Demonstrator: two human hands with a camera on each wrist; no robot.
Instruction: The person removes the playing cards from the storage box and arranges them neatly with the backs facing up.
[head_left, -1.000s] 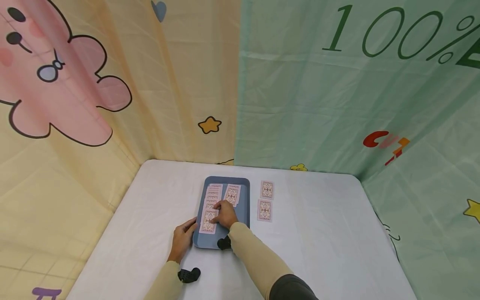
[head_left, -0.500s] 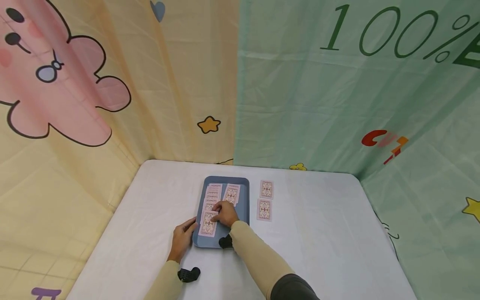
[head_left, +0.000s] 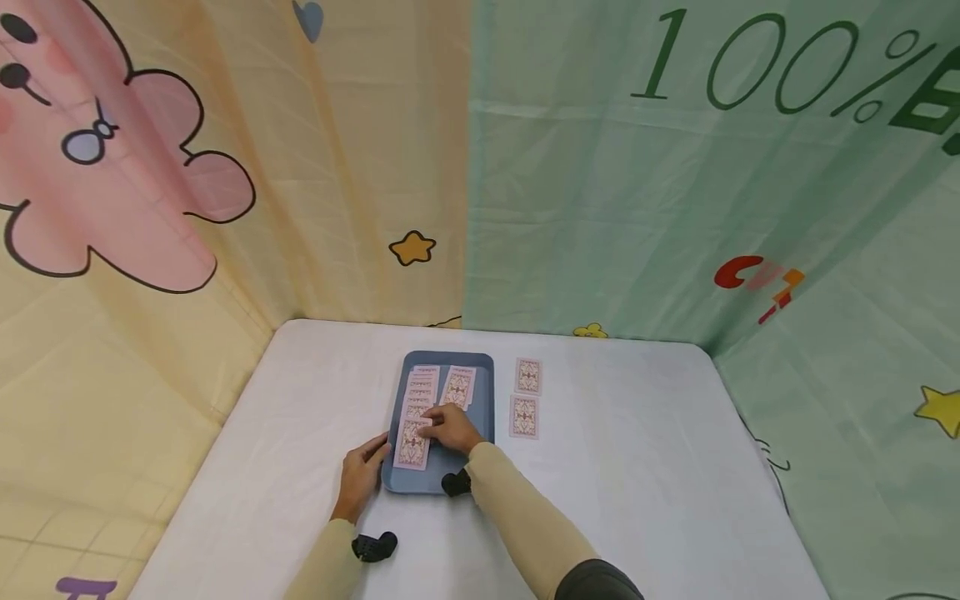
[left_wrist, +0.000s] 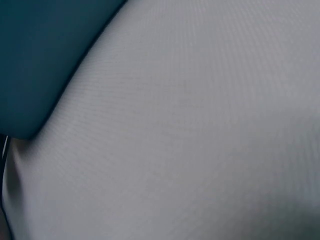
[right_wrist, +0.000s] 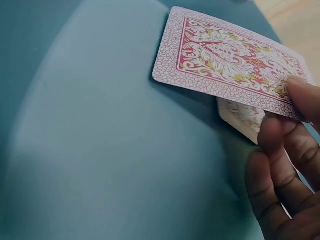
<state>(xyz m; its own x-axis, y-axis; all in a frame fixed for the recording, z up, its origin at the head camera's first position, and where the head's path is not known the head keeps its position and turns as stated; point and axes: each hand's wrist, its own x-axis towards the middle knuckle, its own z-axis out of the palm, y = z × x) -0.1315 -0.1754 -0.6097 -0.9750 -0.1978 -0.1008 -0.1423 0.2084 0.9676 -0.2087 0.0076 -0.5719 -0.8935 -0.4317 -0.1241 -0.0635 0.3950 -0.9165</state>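
My right hand (head_left: 454,428) pinches a playing card (head_left: 412,444) between thumb and fingers, over the near left part of a blue tray (head_left: 483,400). In the right wrist view this card (right_wrist: 240,62), with its red, white and gold back up, is raised above the tray floor, and a corner of another card (right_wrist: 242,117) shows beneath it. Beyond it, an overlapping column of face-down cards (head_left: 422,387) runs up the tray's left side. A shorter group of cards (head_left: 459,387) lies to its right. My left hand (head_left: 362,473) touches the tray's left rim with its fingers extended.
Two face-down cards, a far one (head_left: 528,377) and a nearer one (head_left: 524,417), lie on the white table (head_left: 615,467) right of the tray. Printed curtains (head_left: 360,167) enclose the table's back and sides. In the left wrist view only tray and tablecloth show.
The pinched card has shifted slightly toward the near end of the tray, with my right hand staying on it. My left hand keeps its place at the rim. The head view has turned slightly.
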